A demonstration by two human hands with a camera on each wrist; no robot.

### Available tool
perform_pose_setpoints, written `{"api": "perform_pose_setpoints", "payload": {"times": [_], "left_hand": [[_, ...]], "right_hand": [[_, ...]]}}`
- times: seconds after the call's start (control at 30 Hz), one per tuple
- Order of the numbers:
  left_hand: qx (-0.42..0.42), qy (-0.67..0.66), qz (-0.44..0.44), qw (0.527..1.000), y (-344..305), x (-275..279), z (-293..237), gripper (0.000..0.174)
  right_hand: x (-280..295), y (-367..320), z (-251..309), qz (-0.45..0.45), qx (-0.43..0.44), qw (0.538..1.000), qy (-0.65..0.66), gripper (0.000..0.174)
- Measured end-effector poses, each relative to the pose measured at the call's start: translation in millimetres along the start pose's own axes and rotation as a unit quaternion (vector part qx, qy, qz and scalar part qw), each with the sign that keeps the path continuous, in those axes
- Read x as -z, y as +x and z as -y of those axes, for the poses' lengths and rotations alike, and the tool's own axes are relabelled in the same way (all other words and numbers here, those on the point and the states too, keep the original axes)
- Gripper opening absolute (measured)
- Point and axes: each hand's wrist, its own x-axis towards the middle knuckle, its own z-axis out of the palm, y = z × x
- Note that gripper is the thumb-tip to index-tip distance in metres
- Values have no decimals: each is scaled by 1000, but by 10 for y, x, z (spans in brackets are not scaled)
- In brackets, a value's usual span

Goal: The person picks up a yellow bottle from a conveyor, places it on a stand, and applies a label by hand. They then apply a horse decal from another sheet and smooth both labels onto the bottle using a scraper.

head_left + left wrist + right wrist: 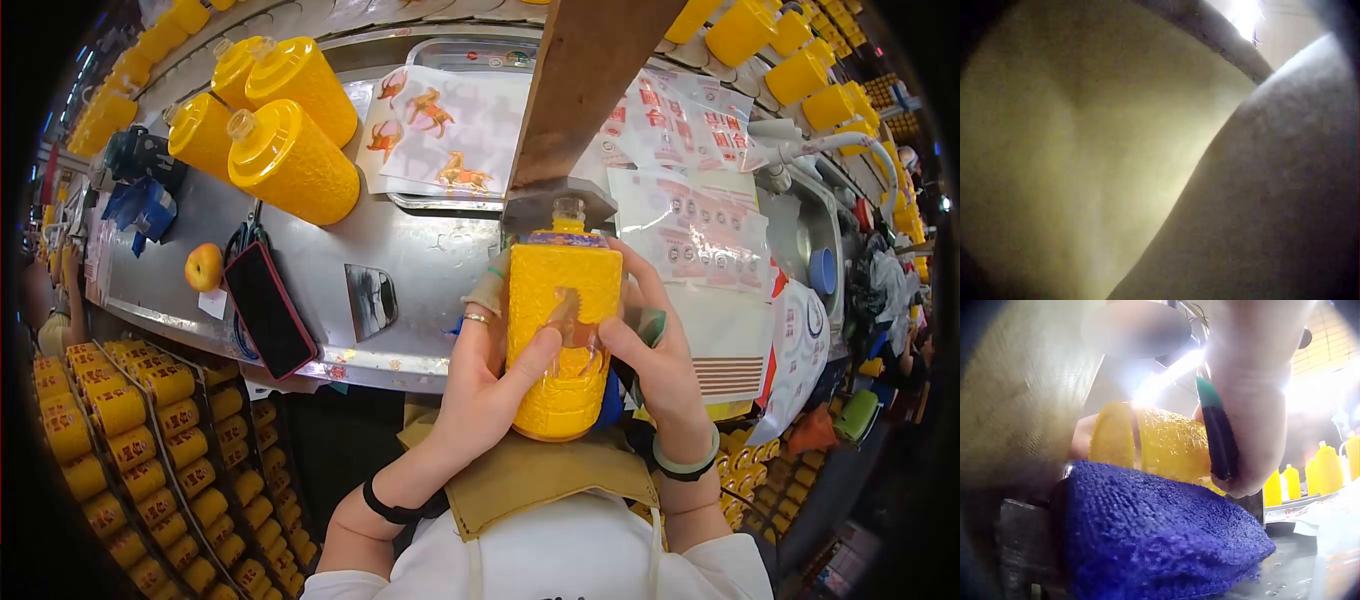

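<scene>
A yellow bottle [562, 405] with a textured surface and a clear neck stands upright between both hands in the head view. My left hand [480, 390] grips its left side, thumb across the front. From the other side my right hand [662, 370] holds it, thumb against a brown-gold horse decal [572, 308] on the front. A flat green-and-black piece [1217, 440] lies along the right hand's fingers in the right wrist view. Below the bottle there is a blue-purple cloth [1166, 531]. Apron and arm fill the left wrist view.
Several yellow bottles [295, 165] stand on the metal bench at left, near a phone [268, 310], a peach-like fruit [204, 267] and a metal scraper blade [370, 300]. Horse decal sheets [440, 130] lie behind; printed sheets [690, 230] lie right of a wooden post [590, 80].
</scene>
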Motion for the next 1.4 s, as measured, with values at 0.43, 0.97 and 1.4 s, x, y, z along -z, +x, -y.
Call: {"api": "perform_pose_setpoints", "payload": {"times": [0.43, 0.97, 1.4], "left_hand": [[-18, -15, 59, 998, 1, 76, -34, 81], [20, 3, 43, 999, -73, 115, 12, 97], [-222, 468, 36, 855, -315, 144, 116, 106]], "right_hand": [[100, 86, 623, -49, 172, 970, -165, 50], [-161, 319, 857, -21, 507, 678, -531, 31], [178, -241, 349, -249, 296, 872, -298, 25]]}}
